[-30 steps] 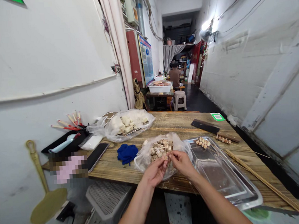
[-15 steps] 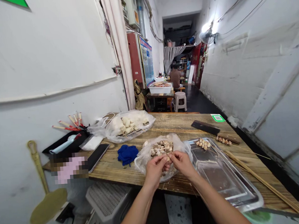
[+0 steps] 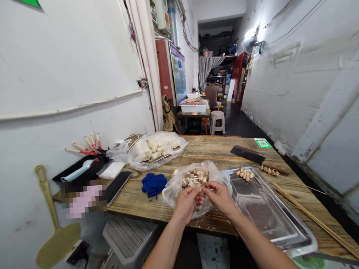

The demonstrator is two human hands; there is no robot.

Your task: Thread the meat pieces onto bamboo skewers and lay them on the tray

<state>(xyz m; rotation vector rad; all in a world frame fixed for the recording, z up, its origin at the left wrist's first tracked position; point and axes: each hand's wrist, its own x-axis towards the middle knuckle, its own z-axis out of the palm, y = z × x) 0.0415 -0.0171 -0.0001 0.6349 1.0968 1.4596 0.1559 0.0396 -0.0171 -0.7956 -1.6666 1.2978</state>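
Observation:
An open clear plastic bag holds a heap of pale and brownish garlic cloves. Over its near side, my left hand pinches what looks like a garlic clove, mostly covered by the fingers. My right hand meets it, thumb and forefinger closed on a thin bamboo skewer that shows only in part. Right of the bag, a metal tray bears skewered garlic cloves at its far left corner. Loose bamboo skewers lie along the tray's right side.
A cleaver lies beyond the tray, with more cloves by its handle. Left of the bag are a blue cloth, a phone and a second bag of white pieces. Farther back, a person sits near a stool.
My hands stay together over the bag, the fingers shifting slightly around the small piece. The view has moved a little, so everything sits slightly to the right.

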